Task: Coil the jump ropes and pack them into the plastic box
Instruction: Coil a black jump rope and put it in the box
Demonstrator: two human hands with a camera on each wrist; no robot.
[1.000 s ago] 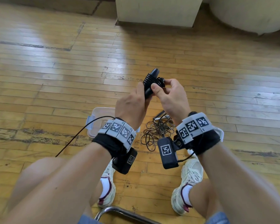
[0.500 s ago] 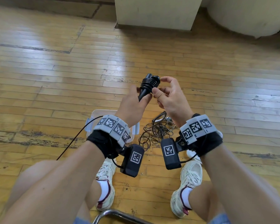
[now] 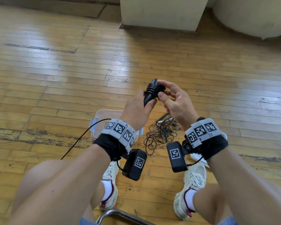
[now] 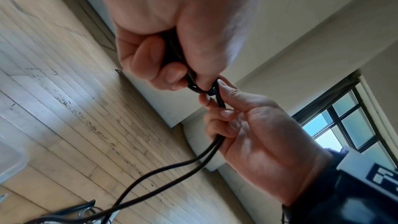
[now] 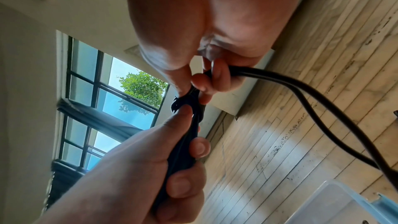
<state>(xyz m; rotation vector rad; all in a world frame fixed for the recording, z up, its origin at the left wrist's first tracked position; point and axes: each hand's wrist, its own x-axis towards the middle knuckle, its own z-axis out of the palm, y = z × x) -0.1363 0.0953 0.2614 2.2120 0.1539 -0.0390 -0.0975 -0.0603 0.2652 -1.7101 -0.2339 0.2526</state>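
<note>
Black rope (image 4: 172,166) hanging from hands, wrist views only

Glossy worn wood floor (image 3: 55,75), translucent plastic box (image 3: 104,114), smooth black rope (image 4: 172,168)

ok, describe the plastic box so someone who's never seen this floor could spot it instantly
On the wooden floor, look just ahead of the seated person's shoes, under the left hand. The plastic box sits there, mostly hidden by that wrist. It lies left of the tangled rope pile: the only clear, rounded-corner container with pale blue latches.
</note>
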